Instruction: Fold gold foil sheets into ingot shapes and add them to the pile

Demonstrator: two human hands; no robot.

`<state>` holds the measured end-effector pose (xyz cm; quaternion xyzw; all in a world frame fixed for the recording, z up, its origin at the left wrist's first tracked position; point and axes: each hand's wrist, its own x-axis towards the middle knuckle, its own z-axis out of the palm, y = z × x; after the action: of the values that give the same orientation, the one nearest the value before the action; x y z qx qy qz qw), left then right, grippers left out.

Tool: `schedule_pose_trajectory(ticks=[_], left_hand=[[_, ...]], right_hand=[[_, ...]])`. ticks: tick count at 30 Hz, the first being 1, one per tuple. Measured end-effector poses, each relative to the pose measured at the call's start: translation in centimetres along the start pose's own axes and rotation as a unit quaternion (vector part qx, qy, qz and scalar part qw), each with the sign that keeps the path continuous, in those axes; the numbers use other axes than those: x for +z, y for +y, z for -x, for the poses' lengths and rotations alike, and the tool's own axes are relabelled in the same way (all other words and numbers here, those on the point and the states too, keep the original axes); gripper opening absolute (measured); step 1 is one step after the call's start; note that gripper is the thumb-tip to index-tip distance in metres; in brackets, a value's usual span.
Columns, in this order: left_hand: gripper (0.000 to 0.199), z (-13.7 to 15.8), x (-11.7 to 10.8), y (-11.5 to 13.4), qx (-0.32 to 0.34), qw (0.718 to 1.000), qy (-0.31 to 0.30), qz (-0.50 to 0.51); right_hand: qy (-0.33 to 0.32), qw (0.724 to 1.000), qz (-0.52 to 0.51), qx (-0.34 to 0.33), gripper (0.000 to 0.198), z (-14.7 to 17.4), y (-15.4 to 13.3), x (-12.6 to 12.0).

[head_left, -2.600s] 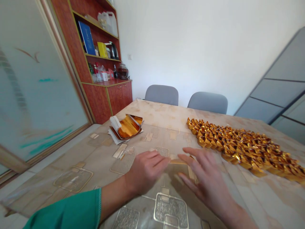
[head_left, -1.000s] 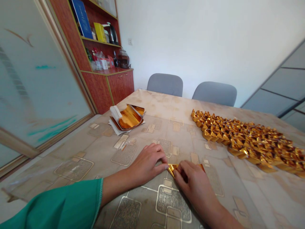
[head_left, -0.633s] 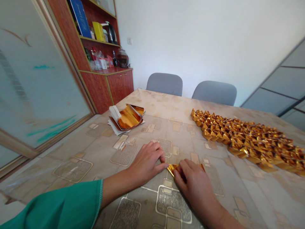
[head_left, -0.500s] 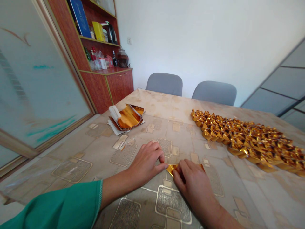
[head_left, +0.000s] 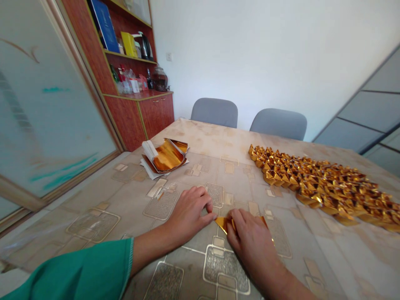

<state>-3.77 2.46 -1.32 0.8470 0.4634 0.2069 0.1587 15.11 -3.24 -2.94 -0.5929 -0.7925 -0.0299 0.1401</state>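
White wall [head_left: 265, 50] behind patterned tabletop [head_left: 206, 131]. Right hand [head_left: 250, 237], spread open moments ago, now curled down, fingers clenched on gold paper [head_left: 222, 223], lower centre of frame; paper seemingly being held flat or creased. Left hand [head_left: 189, 210]: thumb at paper's left tip, cannot tell whether pinching. Paper shiny, left end pointed, middle hidden. Folded gold pieces [head_left: 312, 179] frame right; gold sheets [head_left: 170, 156] left of centre.
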Motion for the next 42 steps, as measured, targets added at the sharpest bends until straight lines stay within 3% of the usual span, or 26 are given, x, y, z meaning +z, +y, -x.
schedule_pose_trajectory(ticks=[3,6,8,13,17,25,32,38,42], left_hand=[[0.008,0.2,0.2,0.1,0.096,0.995,0.02,-0.03],[0.017,0.8,0.8,0.6,0.25,0.965,0.015,-0.072],[0.019,1.4,1.1,0.9,0.3,0.949,0.009,-0.092],[0.015,2.7,1.2,1.2,0.301,0.944,-0.034,-0.13],[0.022,3.2,0.7,1.3,0.287,0.943,-0.057,-0.157],[0.021,3.1,-0.2,1.8,0.283,0.94,-0.059,-0.18],[0.038,3.9,-0.1,1.8,0.292,0.936,-0.07,-0.186],[0.039,3.8,-0.2,1.6,0.279,0.946,-0.058,-0.157],[0.033,2.2,-1.8,0.6,0.307,0.942,-0.065,-0.118]], right_hand=[[-0.003,1.0,-0.003,0.002,0.011,-0.1,0.0,0.1],[-0.005,1.0,-0.008,0.003,0.011,0.0,0.0,0.4],[-0.005,1.0,-0.003,0.005,0.011,0.0,0.1,0.5],[-0.025,1.0,0.01,-0.001,0.011,-0.1,0.0,0.0],[-0.059,0.998,-0.016,-0.01,0.012,0.0,0.4,-1.2],[-0.086,0.992,-0.079,-0.057,0.021,0.5,2.4,-2.2],[-0.098,0.986,-0.12,-0.066,0.033,0.7,2.8,-2.6],[-0.111,0.97,-0.205,-0.073,0.029,0.4,3.8,-3.1],[-0.109,0.951,-0.284,-0.06,0.023,0.3,3.5,-3.9]])
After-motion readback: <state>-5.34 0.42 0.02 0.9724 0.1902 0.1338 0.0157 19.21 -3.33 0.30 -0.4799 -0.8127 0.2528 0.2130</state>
